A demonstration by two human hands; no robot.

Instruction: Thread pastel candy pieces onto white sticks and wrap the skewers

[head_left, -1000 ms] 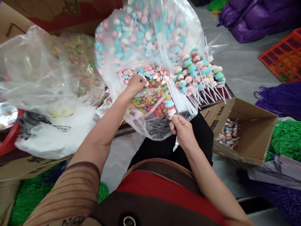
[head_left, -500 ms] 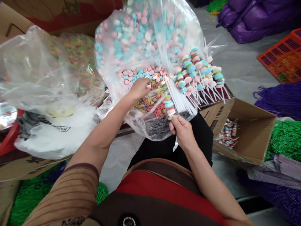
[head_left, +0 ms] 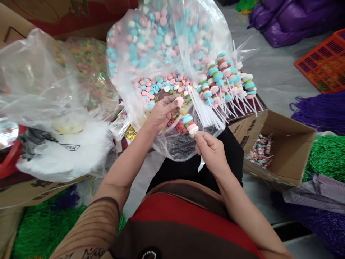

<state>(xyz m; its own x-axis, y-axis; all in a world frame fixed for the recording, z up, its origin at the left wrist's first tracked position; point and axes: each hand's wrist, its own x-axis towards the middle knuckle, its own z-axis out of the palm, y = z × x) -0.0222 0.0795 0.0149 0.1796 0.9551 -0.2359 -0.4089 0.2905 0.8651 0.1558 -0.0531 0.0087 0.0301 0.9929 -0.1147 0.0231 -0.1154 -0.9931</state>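
Observation:
My right hand point(head_left: 211, 147) pinches the lower end of a candy skewer point(head_left: 186, 118), threaded with white, pink, blue, green and orange pieces. At the skewer's upper tip, my left hand point(head_left: 164, 112) holds a pink candy point(head_left: 179, 101) between thumb and fingers. Whether the stick has entered that candy I cannot tell. Loose pink, blue and white candies point(head_left: 159, 84) lie just beyond my left hand, with red ring candies point(head_left: 181, 126) under the skewer. Bare white sticks point(head_left: 203, 106) lie to the right, beside a pile of threaded skewers point(head_left: 223, 79).
A large clear bag of candies point(head_left: 161, 39) stands behind the loose ones. Another bag of ring candies point(head_left: 88, 68) sits at the left. An open cardboard box point(head_left: 291, 154) with several wrapped skewers is at my right. Farther right are an orange crate point(head_left: 323, 64) and purple bundles point(head_left: 320, 111).
My left hand has come back from the loose candies with a pink one and moved to the skewer's tip. My right hand keeps its pinch, nearly in place.

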